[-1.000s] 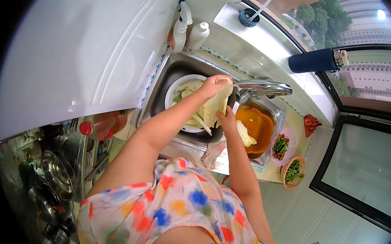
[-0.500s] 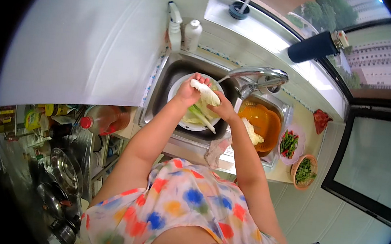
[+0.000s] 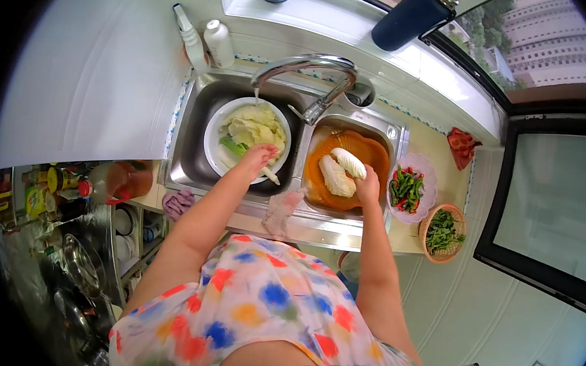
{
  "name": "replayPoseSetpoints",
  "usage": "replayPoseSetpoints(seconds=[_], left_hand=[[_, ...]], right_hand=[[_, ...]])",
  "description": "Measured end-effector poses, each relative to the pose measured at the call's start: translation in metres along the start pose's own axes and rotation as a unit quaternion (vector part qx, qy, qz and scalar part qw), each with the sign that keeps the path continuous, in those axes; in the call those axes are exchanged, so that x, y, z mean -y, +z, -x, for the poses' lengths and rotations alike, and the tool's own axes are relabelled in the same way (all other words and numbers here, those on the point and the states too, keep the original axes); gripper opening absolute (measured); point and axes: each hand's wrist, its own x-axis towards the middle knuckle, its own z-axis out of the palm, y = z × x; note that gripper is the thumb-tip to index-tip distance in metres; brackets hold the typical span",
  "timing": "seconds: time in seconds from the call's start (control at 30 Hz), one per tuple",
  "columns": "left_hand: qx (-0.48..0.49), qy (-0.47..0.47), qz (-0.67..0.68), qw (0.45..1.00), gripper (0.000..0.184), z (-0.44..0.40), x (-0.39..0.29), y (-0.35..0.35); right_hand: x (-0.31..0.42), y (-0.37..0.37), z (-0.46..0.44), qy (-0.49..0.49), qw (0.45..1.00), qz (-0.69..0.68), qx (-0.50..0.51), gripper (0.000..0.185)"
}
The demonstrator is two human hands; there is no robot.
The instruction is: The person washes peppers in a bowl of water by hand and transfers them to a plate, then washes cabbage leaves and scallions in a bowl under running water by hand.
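My left hand (image 3: 260, 157) is over the white bowl (image 3: 211, 143) in the left sink basin, fingers apart beside the cabbage leaves (image 3: 259, 127) and a green and white stalk (image 3: 235, 147). Water runs from the faucet (image 3: 304, 61) into that bowl. In the right basin, my right hand (image 3: 367, 183) holds the end of a white cabbage leaf (image 3: 348, 162) over the orange basket (image 3: 371, 148). Another pale cabbage piece (image 3: 336, 177) lies in the basket, touching the held leaf.
Right of the sink are a pink plate of chilies (image 3: 431, 168) and a small basket of greens (image 3: 443, 235). Cloths (image 3: 282, 213) lie along the front edge. Bottles (image 3: 219, 42) stand behind the left basin; a dark flask (image 3: 410, 19) is on the sill.
My right hand has moved right with the leaf, from the white bowl to the orange basket. My left hand has let go of the leaf. The view has shifted right.
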Motion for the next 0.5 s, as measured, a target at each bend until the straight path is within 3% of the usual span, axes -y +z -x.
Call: replayPoseSetpoints(seconds=[0.1,0.13,0.27,0.37,0.5], left_hand=[[-0.057,-0.017,-0.042,0.997,0.030,0.002,0.005,-0.005],[-0.083,-0.016,-0.063,0.994,0.030,0.007,0.005,-0.005],[-0.105,-0.013,-0.066,0.992,0.029,0.017,0.005,-0.006],[-0.113,-0.002,-0.046,0.992,0.026,0.013,0.017,-0.019],[-0.146,0.029,-0.011,0.989,0.024,0.008,0.025,-0.025]], right_hand=[[-0.008,0.014,0.001,0.054,0.994,0.089,0.023,0.072],[-0.014,0.018,0.001,0.060,0.981,0.139,0.124,0.093],[-0.037,0.046,0.009,0.008,0.924,0.288,0.251,0.106],[-0.030,0.047,0.010,-0.031,0.955,0.248,0.163,0.099],[0.009,0.042,0.010,-0.185,0.968,0.168,0.020,0.070]])
